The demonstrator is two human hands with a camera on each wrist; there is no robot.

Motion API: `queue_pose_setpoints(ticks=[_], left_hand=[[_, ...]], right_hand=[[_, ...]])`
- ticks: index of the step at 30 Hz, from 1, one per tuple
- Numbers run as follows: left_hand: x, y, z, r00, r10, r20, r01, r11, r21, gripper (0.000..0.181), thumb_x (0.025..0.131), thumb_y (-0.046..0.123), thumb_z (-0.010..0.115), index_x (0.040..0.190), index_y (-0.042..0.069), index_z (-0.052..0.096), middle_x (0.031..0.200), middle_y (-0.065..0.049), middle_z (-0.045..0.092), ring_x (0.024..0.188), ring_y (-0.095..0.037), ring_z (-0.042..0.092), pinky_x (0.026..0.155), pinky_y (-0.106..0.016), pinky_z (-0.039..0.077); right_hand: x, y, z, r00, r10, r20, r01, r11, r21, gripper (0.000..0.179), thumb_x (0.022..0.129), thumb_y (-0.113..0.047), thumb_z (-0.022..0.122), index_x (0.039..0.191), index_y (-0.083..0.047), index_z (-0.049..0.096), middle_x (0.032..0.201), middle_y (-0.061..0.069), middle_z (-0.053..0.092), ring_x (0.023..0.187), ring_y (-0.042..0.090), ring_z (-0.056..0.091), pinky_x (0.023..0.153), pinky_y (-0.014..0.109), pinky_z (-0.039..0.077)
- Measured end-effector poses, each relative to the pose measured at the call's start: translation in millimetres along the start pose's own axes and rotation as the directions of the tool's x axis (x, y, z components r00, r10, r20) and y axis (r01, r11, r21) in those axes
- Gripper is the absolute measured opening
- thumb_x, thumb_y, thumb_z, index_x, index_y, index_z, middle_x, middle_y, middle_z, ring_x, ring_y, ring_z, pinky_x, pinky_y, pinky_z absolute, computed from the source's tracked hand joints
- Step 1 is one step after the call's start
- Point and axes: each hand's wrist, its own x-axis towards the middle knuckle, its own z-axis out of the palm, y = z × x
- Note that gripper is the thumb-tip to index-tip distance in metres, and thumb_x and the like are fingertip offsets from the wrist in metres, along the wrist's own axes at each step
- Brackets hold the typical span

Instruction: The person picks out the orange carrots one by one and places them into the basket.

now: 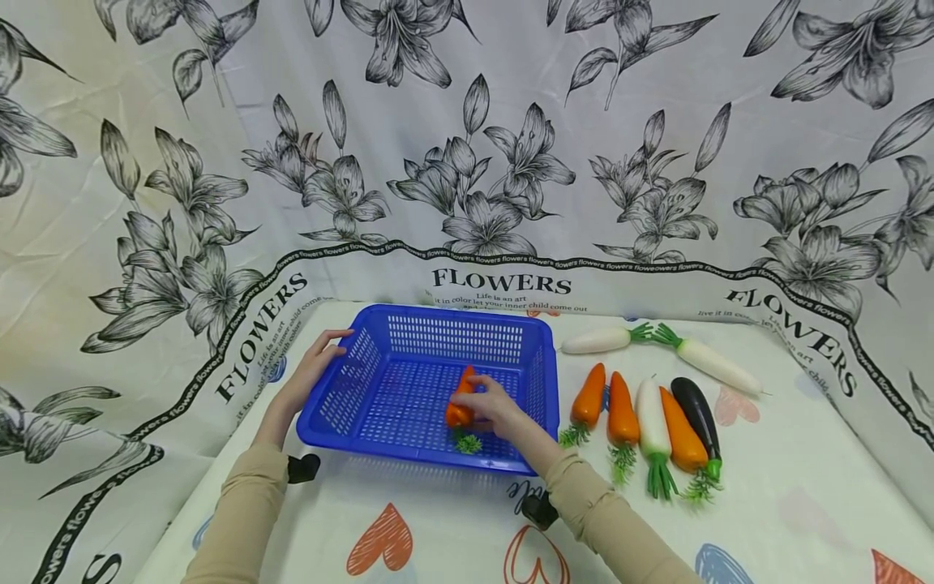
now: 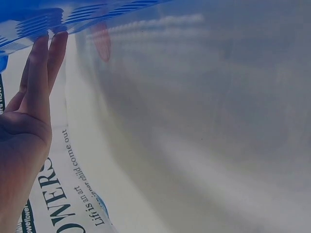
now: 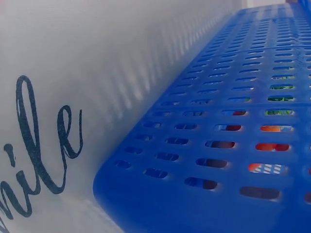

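A blue plastic basket with slotted walls stands on the table. My left hand rests against its left side, fingertips at the rim; in the left wrist view the left hand has straight fingers touching the slotted wall from outside. Inside the basket, my right hand holds an orange carrot by its side, thumb and fingers around it. The carrot's tip points away and its green leafy top lies toward me, low over the basket floor. In the right wrist view the basket wall covers most of the hand.
Right of the basket lie two carrots with leafy tops, a white radish, another carrot and a dark eggplant. Behind them are two more white radishes. A flower-printed curtain hangs behind the table.
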Motion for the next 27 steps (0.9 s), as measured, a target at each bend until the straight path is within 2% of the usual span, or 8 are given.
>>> queue_pose_setpoints(ticks=[6,15,27], left_hand=[[0.5,-3.4,0.3,1.0,0.006,0.01,-0.006,1.0,0.004,0.043,0.102,0.032,0.036,0.143,0.018,0.036,0.147,-0.013,0.032,0.101,-0.011,0.053,0.081,-0.024,0.046],[0.4,-2.7,0.0,1.0,0.001,0.008,-0.001,1.0,-0.011,0.042,0.102,0.031,0.036,0.142,0.018,0.037,0.148,-0.013,0.031,0.106,-0.014,0.051,0.081,-0.024,0.046],[2.1,-5.2,-0.3,1.0,0.008,0.011,-0.007,1.0,-0.018,0.042,0.102,0.031,0.036,0.142,0.018,0.036,0.146,-0.012,0.033,0.102,-0.012,0.053,0.081,-0.026,0.047]], right_hand=[[0.0,0.9,0.5,1.0,0.0,0.028,0.0,1.0,-0.028,0.06,0.084,-0.014,0.069,0.138,-0.007,0.043,0.129,0.025,0.049,0.101,0.035,0.061,0.084,0.045,0.052],[-0.4,1.1,2.6,0.994,-0.006,0.106,0.006,1.0,0.001,0.063,0.085,-0.013,0.069,0.14,-0.007,0.04,0.13,0.025,0.047,0.104,0.035,0.06,0.087,0.044,0.052],[0.9,0.0,3.3,0.99,-0.003,0.144,0.0,1.0,0.02,0.063,0.085,-0.01,0.067,0.141,-0.006,0.039,0.127,0.025,0.051,0.101,0.032,0.062,0.088,0.042,0.051]])
